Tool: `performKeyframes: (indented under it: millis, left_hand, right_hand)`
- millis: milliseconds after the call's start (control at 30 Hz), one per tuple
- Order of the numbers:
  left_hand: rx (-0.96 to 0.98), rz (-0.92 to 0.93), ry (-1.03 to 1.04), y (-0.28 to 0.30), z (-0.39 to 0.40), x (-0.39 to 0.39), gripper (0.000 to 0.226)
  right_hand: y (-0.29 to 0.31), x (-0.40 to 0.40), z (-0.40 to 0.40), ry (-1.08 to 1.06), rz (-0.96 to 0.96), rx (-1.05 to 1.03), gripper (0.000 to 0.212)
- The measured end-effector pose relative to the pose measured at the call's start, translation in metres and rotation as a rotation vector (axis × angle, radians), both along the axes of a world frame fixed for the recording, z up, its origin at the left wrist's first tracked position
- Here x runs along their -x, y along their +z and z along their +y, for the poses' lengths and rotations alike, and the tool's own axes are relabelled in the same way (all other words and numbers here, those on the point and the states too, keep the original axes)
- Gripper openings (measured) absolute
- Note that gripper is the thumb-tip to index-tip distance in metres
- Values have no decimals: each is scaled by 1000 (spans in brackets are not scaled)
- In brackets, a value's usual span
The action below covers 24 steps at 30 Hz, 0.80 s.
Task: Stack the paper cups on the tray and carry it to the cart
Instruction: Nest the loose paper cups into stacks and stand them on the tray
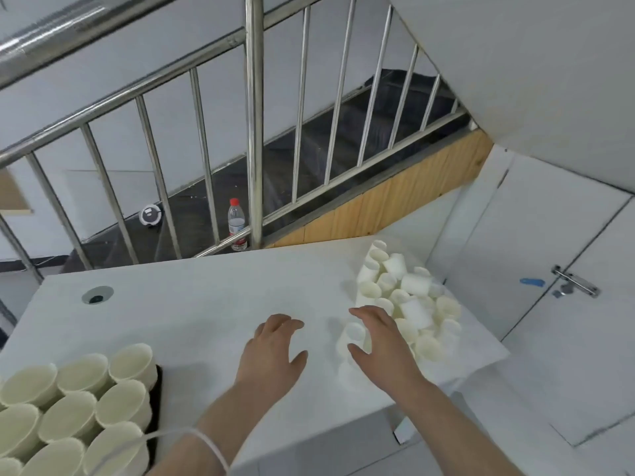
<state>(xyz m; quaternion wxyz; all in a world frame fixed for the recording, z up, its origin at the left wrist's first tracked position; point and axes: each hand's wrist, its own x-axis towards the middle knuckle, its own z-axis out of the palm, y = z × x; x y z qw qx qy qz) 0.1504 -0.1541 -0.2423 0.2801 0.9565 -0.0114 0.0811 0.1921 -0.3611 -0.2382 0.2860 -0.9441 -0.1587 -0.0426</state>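
Loose white paper cups (405,297) lie heaped at the white surface's (192,304) right end; stacked cups fill the black tray (156,403) at left. Left hand (271,348) hovers, fingers released. Right hand (381,341) reaches over a cup; grasp uncertain. Cups appear light, crushable: hold sidewalls gently.

A steel stair railing (254,125) stood behind the white table (192,304). Beyond its bars, a red-capped plastic bottle (236,224) stood on the dark floor, near a small round white device (150,214), possibly a camera.
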Motion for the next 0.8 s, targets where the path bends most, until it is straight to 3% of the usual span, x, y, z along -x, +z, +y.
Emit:
performKeyframes:
  millis: [333,800]
  left_hand:
    - [54,14,-33,-10,-65,-90,47]
    - [166,76,2,-51,-107,-269,48]
  right_hand:
    - [-12,-79,-71,-103,32,55,57]
    - [-40,-275,-121,-256,169,247,60]
